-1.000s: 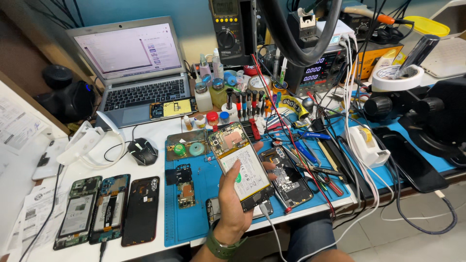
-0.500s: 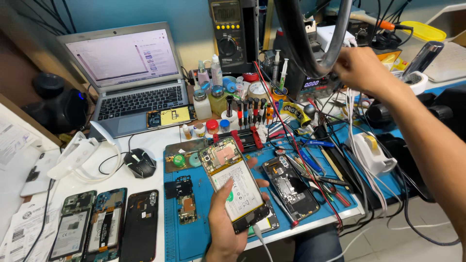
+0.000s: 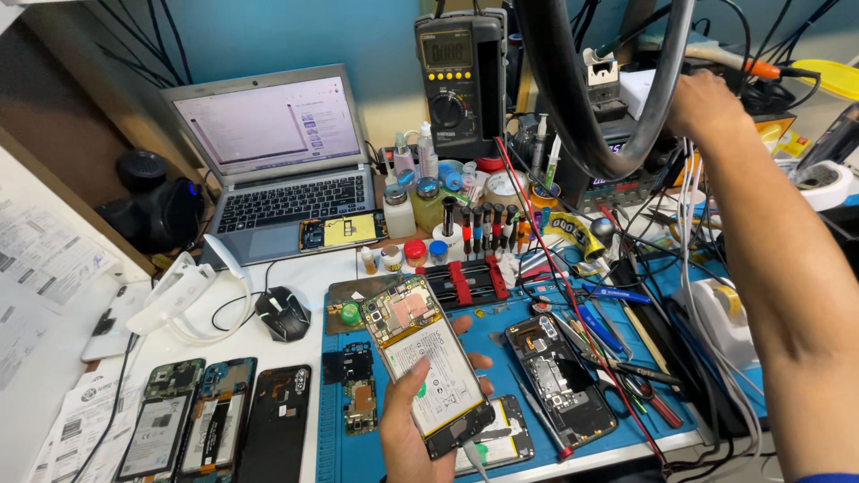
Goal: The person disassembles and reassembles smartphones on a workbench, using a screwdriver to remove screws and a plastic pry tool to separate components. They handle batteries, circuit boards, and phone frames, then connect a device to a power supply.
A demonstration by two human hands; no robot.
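Opened phone (image 3: pixel 428 364), back cover off w/ battery and boards showing, sits in the left hand (image 3: pixel 413 429) low centre, over the blue work mat (image 3: pixel 510 331); fingers wrapped round its edges, thumb pressed on the battery face. Biggest item around: laptop (image 3: pixel 279 161), lid up, screen lit, back left, w/ a small phone part (image 3: pixel 339 232) lying on its palm rest. Black multimeter (image 3: pixel 458 80) stands upright at the wall, centre back. Right hand (image 3: pixel 707 103) is stretched up to the top right among cables near the equipment there; can't tell if it's closed on anything, fingers hidden. Three more opened phones (image 3: pixel 215 429) lie side by side bottom left, off the mat. Another stripped phone (image 3: pixel 559 380) lies on the mat just right of the held one. Black mouse (image 3: pixel 284 313) sits between laptop and mat.
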